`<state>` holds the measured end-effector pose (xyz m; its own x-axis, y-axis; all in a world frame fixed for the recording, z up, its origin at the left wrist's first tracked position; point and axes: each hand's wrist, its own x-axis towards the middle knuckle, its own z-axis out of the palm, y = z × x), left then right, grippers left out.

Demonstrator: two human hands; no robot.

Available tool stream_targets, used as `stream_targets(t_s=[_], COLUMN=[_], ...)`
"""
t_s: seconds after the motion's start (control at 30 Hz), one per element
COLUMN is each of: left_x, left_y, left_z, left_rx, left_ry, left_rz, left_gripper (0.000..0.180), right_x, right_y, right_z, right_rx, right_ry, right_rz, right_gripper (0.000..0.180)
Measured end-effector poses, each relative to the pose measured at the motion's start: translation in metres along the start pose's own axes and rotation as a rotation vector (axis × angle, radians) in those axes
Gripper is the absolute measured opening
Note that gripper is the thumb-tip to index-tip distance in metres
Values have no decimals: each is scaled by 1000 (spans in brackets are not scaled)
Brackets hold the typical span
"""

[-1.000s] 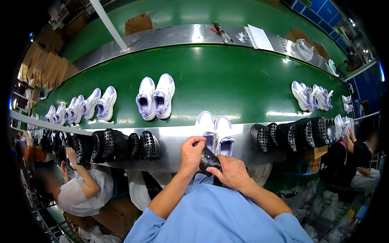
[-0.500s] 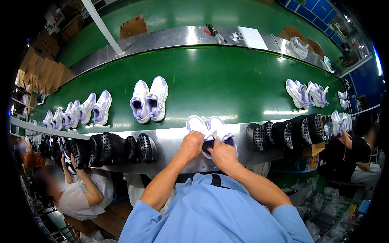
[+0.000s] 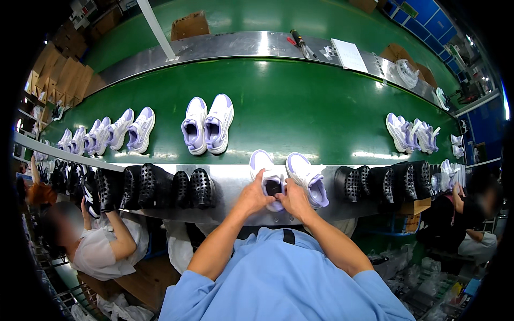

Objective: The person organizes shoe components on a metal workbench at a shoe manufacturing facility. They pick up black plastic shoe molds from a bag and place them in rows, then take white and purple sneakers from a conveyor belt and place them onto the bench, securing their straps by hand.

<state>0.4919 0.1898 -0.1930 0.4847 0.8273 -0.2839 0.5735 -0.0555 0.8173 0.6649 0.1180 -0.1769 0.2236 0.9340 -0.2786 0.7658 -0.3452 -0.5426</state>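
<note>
While both hands [image 3: 276, 197] grip (together) white sneaker [image 3: 269, 176].

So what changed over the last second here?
Both hands have gone forward from the near edge: the black insert they held is now pushed into the left sneaker of the near pair, left hand and right hand gripping its heel. The pair on the belt has drifted slightly left. The black shoe lasts are unchanged.

Heel of the white shoe [image 3: 269, 176] hidden under both hands, co-worker's face [image 3: 60, 231] blurred
</note>
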Motion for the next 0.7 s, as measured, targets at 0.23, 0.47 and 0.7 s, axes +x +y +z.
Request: stream_targets(t_s=[0.23,0.47,0.7], left_x=[9,19,-23], left_y=[-6,-29,-25], left_z=[13,49,20], left_rx=[146,283,-31], left_ry=[73,269,184], left_rz=[-114,-130,-213], left_gripper=[84,56,61], right_x=[4,20,10], right_y=[8,15,-13], right_z=[43,54,11], right_rx=[31,-6,144], right_ry=[184,185,155], right_rz=[98,139,-355], right_gripper=[38,39,70])
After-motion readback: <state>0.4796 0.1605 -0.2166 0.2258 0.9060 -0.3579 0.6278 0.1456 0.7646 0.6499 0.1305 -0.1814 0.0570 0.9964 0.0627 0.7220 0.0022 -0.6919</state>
